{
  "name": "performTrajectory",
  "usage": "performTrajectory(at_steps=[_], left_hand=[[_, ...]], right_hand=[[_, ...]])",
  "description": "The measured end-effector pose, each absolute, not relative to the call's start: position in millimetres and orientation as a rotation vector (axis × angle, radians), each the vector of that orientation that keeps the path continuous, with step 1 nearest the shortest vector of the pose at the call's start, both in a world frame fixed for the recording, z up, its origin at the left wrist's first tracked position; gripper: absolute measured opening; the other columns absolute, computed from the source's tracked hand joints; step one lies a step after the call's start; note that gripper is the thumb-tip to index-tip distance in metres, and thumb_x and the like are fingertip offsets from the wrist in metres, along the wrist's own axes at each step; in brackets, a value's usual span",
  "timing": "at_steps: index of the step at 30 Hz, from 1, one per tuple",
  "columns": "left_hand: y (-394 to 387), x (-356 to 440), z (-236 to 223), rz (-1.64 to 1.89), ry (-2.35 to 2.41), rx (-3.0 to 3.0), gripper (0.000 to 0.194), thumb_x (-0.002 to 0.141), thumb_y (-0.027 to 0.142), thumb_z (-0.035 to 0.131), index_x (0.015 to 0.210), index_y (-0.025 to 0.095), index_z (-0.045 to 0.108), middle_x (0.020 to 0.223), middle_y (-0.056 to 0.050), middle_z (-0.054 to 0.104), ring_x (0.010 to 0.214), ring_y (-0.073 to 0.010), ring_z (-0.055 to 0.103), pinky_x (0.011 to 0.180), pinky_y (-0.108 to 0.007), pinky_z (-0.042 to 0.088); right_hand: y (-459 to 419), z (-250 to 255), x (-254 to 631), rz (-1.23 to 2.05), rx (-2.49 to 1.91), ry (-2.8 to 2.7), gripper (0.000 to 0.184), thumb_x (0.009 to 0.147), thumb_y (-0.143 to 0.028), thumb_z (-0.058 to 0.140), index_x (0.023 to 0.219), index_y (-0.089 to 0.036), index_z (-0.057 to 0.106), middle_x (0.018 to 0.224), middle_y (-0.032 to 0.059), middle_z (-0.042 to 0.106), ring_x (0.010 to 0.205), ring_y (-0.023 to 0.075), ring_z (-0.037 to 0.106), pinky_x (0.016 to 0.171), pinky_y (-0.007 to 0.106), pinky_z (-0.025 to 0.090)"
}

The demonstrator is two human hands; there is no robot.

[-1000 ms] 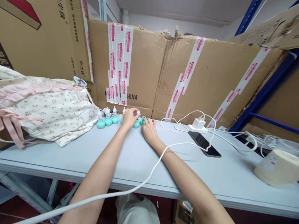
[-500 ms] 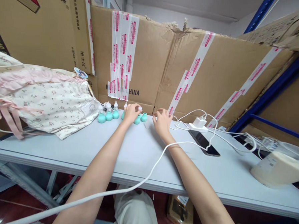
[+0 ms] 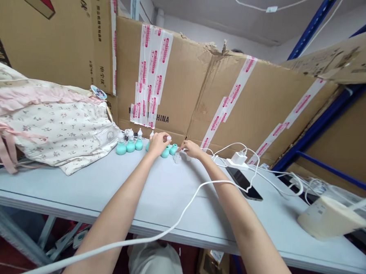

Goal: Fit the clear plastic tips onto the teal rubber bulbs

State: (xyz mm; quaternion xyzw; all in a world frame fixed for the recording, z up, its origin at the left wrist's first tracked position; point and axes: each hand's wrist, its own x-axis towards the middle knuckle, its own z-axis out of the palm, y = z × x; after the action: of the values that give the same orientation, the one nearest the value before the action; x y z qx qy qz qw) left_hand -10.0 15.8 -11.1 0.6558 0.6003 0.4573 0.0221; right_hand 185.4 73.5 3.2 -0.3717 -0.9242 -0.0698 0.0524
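A row of small teal bulb bottles with clear tips [image 3: 130,143] stands at the back of a white table [image 3: 155,193], against a cardboard wall. My left hand [image 3: 158,143] is curled over one teal bulb [image 3: 166,152] in that row, its fingers closed on it. My right hand [image 3: 192,149] hovers just right of another teal bulb [image 3: 173,148], its fingers pinched beside a small clear cap [image 3: 177,158] lying on the table; what the fingertips hold is too small to make out.
A floral fabric bag with pink ribbon [image 3: 49,122] fills the table's left. A white charger [image 3: 238,157], a phone [image 3: 244,183] and white cables [image 3: 178,218] lie to the right, with a cream roll in plastic [image 3: 329,216] at the far right. Taped cardboard boxes [image 3: 204,89] line the back.
My right hand has moved from the teal bulbs out to the right, then come back a little towards the clear cap. My left hand stays on its bulb. The view has tilted.
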Motion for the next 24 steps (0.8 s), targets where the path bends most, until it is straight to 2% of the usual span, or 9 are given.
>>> performTrajectory(at_steps=[5, 8, 14, 24], left_hand=[[19, -15, -14, 1.403, 1.852, 1.978, 0.015, 0.077, 0.027, 0.064, 0.091, 0.021, 0.067, 0.088, -0.004, 0.07, 0.089, -0.0211, 0.058, 0.088, -0.036, 0.039], [20, -16, -14, 1.389, 1.862, 1.963, 0.016, 0.077, 0.027, 0.064, 0.092, 0.02, 0.067, 0.089, -0.004, 0.069, 0.09, -0.0201, 0.059, 0.087, -0.035, 0.04], [19, -15, -15, 1.372, 1.85, 1.996, 0.015, 0.078, 0.026, 0.063, 0.091, 0.021, 0.067, 0.088, -0.004, 0.069, 0.09, -0.0202, 0.058, 0.087, -0.035, 0.039], [17, -12, -14, 1.431, 1.773, 2.008, 0.013, 0.076, 0.024, 0.064, 0.088, 0.019, 0.068, 0.084, -0.005, 0.069, 0.089, -0.0223, 0.057, 0.085, -0.037, 0.039]], right_hand=[[81, 1, 172, -0.038, -1.01, -2.939, 0.046, 0.076, -0.002, 0.053, 0.107, -0.03, 0.07, 0.101, 0.0008, 0.067, 0.086, 0.0118, 0.059, 0.074, 0.02, 0.04], [86, 0, 168, 0.036, -1.035, -2.974, 0.042, 0.075, -0.007, 0.056, 0.104, -0.031, 0.072, 0.106, -0.0017, 0.068, 0.09, 0.0124, 0.06, 0.073, 0.019, 0.039], [85, -4, 169, -0.074, -1.323, -2.95, 0.038, 0.071, -0.021, 0.06, 0.106, -0.032, 0.071, 0.089, -0.0007, 0.071, 0.079, 0.0147, 0.061, 0.062, 0.02, 0.037], [74, -6, 175, -0.029, -1.316, -2.906, 0.029, 0.071, -0.025, 0.064, 0.097, -0.025, 0.074, 0.087, 0.0006, 0.072, 0.077, 0.0144, 0.062, 0.061, 0.021, 0.036]])
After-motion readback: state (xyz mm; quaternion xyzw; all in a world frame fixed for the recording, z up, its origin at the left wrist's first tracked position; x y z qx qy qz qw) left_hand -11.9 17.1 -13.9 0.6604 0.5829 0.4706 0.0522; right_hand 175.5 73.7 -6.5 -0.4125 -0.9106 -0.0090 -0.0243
